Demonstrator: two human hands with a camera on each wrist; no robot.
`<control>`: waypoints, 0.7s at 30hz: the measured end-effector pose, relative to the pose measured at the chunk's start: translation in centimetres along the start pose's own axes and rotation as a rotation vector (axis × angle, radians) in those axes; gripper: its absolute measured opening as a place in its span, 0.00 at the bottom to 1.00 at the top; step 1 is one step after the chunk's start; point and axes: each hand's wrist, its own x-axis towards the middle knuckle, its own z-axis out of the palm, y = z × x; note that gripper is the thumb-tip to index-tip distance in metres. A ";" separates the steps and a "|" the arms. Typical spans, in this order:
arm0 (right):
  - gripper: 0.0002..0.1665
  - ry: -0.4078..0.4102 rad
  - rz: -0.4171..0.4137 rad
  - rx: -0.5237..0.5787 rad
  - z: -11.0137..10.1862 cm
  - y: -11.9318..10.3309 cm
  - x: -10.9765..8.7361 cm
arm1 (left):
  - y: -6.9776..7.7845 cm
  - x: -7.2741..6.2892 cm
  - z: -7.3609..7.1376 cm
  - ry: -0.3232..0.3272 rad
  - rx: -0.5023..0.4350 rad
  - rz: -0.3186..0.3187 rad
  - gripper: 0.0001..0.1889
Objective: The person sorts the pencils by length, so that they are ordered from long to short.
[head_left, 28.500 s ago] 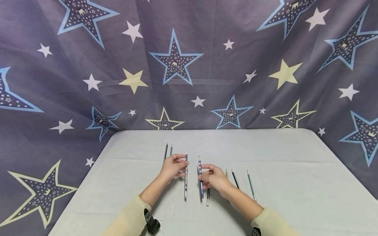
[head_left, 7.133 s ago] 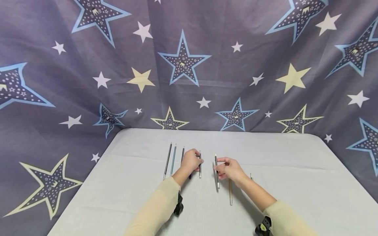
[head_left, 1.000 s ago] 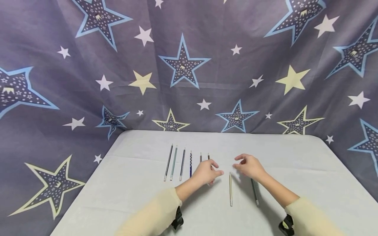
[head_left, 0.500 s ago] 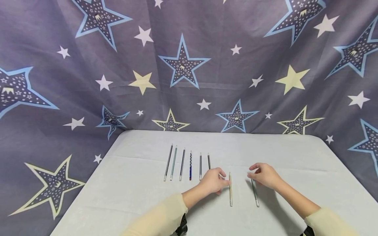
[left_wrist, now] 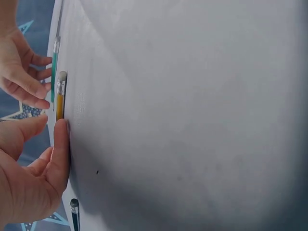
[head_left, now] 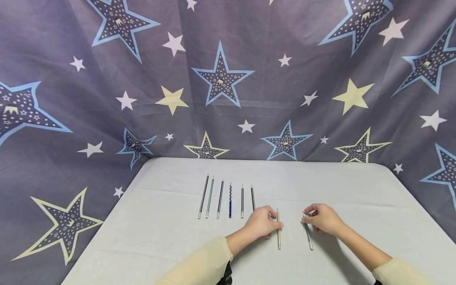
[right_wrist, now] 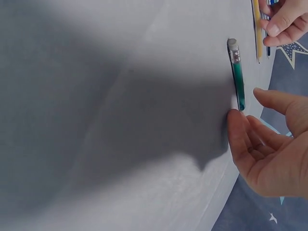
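Observation:
A yellow pencil [head_left: 278, 237] lies on the white-covered table in the head view. My left hand [head_left: 261, 222] reaches over its upper part, thumb and fingers spread to either side. In the left wrist view a gap shows between the thumb and the fingers [left_wrist: 59, 149]. Farther right lies a green pencil [head_left: 308, 237], its upper end at the fingertips of my right hand [head_left: 325, 218]. The right wrist view shows the right thumb [right_wrist: 269, 98] apart from the other fingers, with the green pencil [right_wrist: 237, 77] reaching down between them.
Left of my hands several pencils lie side by side, among them a teal pencil [head_left: 210, 198], a blue patterned pencil [head_left: 230, 202] and a black pencil [head_left: 253, 198] close to my left hand. A star-patterned cloth [head_left: 246, 99] hangs behind the table [head_left: 160, 245].
Over the last second my left hand has moved right and nearer, onto the yellow pencil. My right hand has moved right and nearer, to the green pencil's upper end. Earlier, each hand held a pencil.

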 end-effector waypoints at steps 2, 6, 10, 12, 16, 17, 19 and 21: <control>0.22 0.003 0.006 0.000 0.1 0.0 -0.1 | 0.0 0.1 0.1 0.005 0.001 -0.006 0.14; 0.22 0.003 0.016 -0.011 0.5 0.1 -0.2 | 0.0 0.2 0.3 0.025 0.024 -0.007 0.15; 0.23 0.008 0.019 -0.012 0.9 0.2 -0.2 | 0.0 0.3 0.6 0.066 0.090 0.011 0.16; 0.24 0.003 0.019 -0.005 1.0 0.3 -0.3 | 0.1 0.3 0.8 0.084 0.125 0.014 0.17; 0.23 0.001 0.018 0.005 1.1 0.2 -0.5 | 0.3 0.3 0.9 0.097 0.113 -0.004 0.16; 0.23 0.001 0.014 0.004 1.2 0.2 -0.5 | 0.3 0.3 0.9 0.096 0.098 -0.009 0.15; 0.22 0.007 0.011 0.000 1.2 0.2 -0.6 | 0.3 0.4 0.9 0.093 0.058 -0.018 0.13; 0.21 0.009 0.012 0.000 1.3 0.3 -0.6 | 0.2 0.4 0.9 0.087 0.013 -0.025 0.11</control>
